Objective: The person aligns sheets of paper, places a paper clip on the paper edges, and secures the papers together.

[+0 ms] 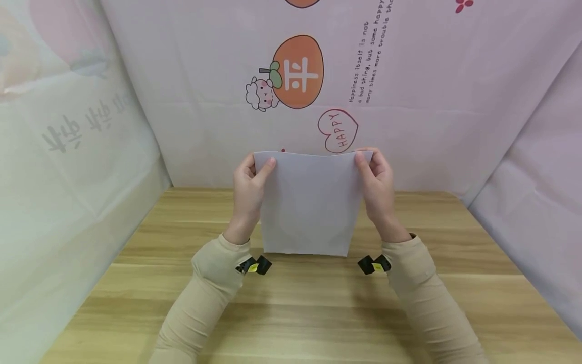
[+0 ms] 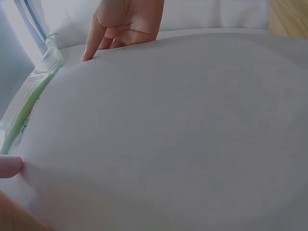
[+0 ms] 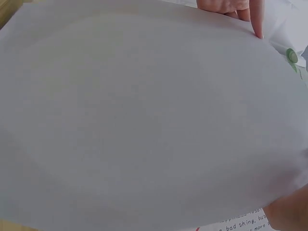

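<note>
A plain white sheet of paper is held up in front of me, its top edge dipping slightly in the middle. My left hand pinches the upper left corner, thumb on the near face and fingers behind. At the upper right corner my right hand pinches it the same way. In the left wrist view the paper fills most of the picture, with the right hand at its far edge. The right wrist view shows the paper and the left hand's finger pressing on it.
Below the paper lies a wood-grain table. A white cloth backdrop printed with an orange fruit, a heart and writing rises behind it, and more white cloth hangs at the sides. Small black devices sit at both wrists.
</note>
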`<state>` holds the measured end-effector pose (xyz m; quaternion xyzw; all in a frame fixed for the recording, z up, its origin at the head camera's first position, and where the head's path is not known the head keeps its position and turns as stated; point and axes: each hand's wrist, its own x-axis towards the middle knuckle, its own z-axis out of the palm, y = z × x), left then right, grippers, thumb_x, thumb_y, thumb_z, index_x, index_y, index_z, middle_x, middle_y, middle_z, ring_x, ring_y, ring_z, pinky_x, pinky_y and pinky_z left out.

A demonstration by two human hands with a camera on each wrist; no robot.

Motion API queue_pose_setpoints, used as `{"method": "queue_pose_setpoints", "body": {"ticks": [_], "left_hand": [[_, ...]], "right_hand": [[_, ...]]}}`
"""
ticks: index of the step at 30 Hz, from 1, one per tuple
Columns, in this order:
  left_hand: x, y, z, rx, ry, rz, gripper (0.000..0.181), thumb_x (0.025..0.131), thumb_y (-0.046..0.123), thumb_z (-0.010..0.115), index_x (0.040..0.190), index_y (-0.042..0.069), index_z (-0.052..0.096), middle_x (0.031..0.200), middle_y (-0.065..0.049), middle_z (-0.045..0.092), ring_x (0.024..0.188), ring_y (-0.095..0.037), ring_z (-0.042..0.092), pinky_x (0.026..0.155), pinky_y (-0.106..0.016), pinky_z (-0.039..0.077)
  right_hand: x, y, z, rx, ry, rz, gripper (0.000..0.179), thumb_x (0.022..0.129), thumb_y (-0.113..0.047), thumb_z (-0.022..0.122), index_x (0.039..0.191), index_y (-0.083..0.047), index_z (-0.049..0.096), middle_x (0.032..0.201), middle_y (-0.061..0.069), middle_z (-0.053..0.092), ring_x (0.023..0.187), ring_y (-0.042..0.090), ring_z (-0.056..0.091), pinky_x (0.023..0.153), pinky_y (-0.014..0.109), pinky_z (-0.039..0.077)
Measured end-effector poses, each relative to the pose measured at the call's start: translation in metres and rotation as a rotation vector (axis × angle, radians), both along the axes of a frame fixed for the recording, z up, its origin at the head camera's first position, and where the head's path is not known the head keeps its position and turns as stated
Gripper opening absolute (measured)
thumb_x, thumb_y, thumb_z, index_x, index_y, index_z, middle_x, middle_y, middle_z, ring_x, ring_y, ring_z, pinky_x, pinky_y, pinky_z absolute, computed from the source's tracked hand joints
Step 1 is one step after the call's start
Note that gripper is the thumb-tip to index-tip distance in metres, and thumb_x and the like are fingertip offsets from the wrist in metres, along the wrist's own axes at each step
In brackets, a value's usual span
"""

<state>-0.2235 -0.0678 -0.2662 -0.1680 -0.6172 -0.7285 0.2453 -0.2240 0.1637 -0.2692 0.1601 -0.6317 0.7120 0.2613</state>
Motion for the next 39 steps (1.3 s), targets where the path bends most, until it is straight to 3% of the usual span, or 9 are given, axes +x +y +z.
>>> {"method": "queue_pose_setpoints", "body": {"ticks": [10, 17, 29, 39], "left_hand": [[0.003, -0.003, 0.004, -0.003, 0.008, -0.052, 0.015, 0.09, 0.011, 0.064, 0.094, -0.004, 0.062, 0.083, 0.002, 0.065, 0.075, -0.013, 0.06, 0.073, -0.027, 0.049], [0.003, -0.004, -0.001, -0.029, 0.016, -0.006, 0.016, 0.09, 0.015, 0.064, 0.09, -0.001, 0.062, 0.078, 0.002, 0.06, 0.072, -0.011, 0.055, 0.068, -0.024, 0.044], [0.001, -0.01, -0.009, -0.062, 0.017, -0.009, 0.017, 0.089, 0.01, 0.066, 0.097, -0.004, 0.061, 0.087, -0.001, 0.062, 0.078, -0.014, 0.058, 0.073, -0.024, 0.048], [-0.001, -0.021, -0.013, -0.071, 0.067, 0.05, 0.022, 0.088, 0.013, 0.068, 0.095, -0.006, 0.062, 0.082, 0.004, 0.061, 0.075, -0.012, 0.056, 0.069, -0.022, 0.045]], "right_hand": [[0.003, 0.002, 0.005, 0.002, 0.01, 0.065, 0.014, 0.095, -0.023, 0.057, 0.1, -0.01, 0.059, 0.097, 0.001, 0.059, 0.086, 0.012, 0.054, 0.07, 0.022, 0.045], [0.002, 0.003, -0.002, 0.024, -0.013, 0.045, 0.011, 0.096, -0.022, 0.057, 0.101, -0.012, 0.059, 0.109, 0.001, 0.06, 0.1, 0.012, 0.054, 0.08, 0.022, 0.042], [0.001, 0.007, -0.011, 0.048, -0.021, 0.048, 0.012, 0.095, -0.022, 0.058, 0.1, -0.011, 0.056, 0.092, -0.001, 0.059, 0.084, 0.011, 0.056, 0.069, 0.022, 0.046], [0.001, 0.011, -0.015, 0.067, -0.031, 0.03, 0.01, 0.095, -0.02, 0.058, 0.1, -0.012, 0.056, 0.092, 0.0, 0.061, 0.083, 0.012, 0.057, 0.069, 0.021, 0.047]]}}
